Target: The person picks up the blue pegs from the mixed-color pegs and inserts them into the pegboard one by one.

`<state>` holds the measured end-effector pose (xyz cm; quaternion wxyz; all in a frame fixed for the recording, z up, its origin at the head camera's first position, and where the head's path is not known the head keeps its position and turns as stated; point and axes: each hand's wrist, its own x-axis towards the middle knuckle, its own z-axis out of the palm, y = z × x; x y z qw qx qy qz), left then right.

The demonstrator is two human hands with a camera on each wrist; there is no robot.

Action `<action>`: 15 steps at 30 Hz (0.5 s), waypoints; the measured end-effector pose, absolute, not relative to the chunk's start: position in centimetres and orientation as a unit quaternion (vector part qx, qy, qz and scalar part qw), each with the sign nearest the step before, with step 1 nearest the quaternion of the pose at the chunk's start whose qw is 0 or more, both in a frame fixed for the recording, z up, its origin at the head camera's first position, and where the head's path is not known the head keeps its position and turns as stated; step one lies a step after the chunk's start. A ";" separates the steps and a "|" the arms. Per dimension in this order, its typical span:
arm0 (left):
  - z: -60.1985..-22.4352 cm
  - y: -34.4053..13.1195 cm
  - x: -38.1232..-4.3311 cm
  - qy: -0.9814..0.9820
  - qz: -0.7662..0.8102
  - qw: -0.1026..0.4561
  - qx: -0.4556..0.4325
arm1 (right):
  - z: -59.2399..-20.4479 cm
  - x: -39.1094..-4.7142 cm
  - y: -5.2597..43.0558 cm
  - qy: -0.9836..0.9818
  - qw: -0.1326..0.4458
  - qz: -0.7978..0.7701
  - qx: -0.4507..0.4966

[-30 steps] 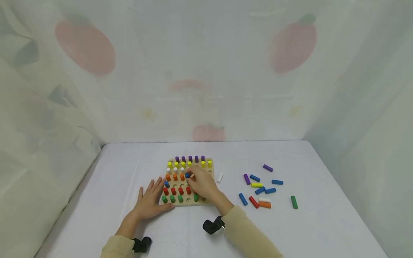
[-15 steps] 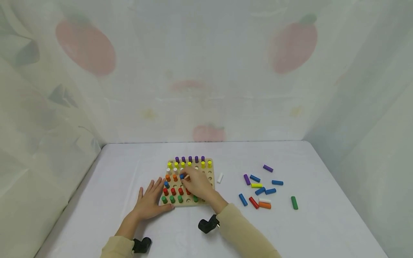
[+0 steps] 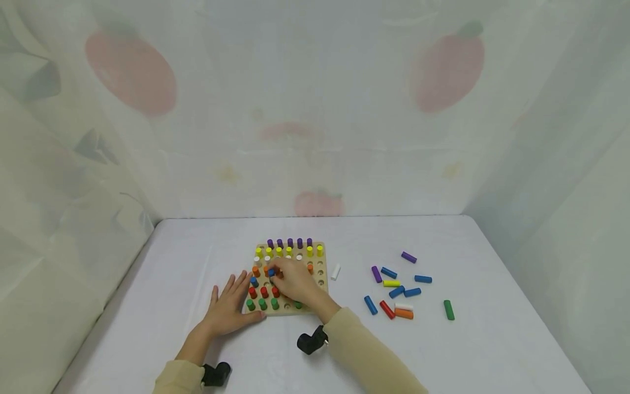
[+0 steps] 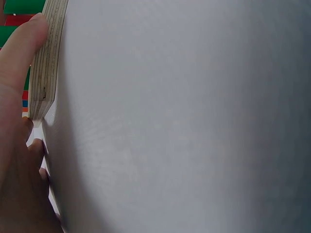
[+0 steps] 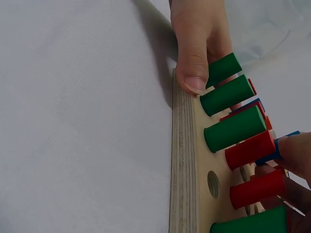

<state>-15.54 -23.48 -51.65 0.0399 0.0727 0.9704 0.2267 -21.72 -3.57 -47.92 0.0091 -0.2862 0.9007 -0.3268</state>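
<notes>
Left hand (image 3: 227, 311) observed spread, its thumb on the near edge of the wooden pegboard (image 3: 316, 276). Right hand (image 3: 296, 282) pinches a blue peg (image 3: 271, 272) over the board, near upright orange pegs (image 3: 256, 271). Loose pegs (image 3: 412, 292) lie on the white table (image 3: 492, 339), right.

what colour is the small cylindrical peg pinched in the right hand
The cylindrical peg in the right hand is blue, clearest in the head view.

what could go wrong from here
The right hand pinches a blue peg close to upright orange pegs and red pegs, so it might bump one. The board could slide if the left hand, resting at its edge, lifts away. The loose green peg lies on its side and might roll if nudged.
</notes>
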 end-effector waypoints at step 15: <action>-51.3 -23.3 -15.4 0.970 0.227 0.040 0.074 | -48.4 -21.9 -4.9 0.904 0.036 -0.309 -0.293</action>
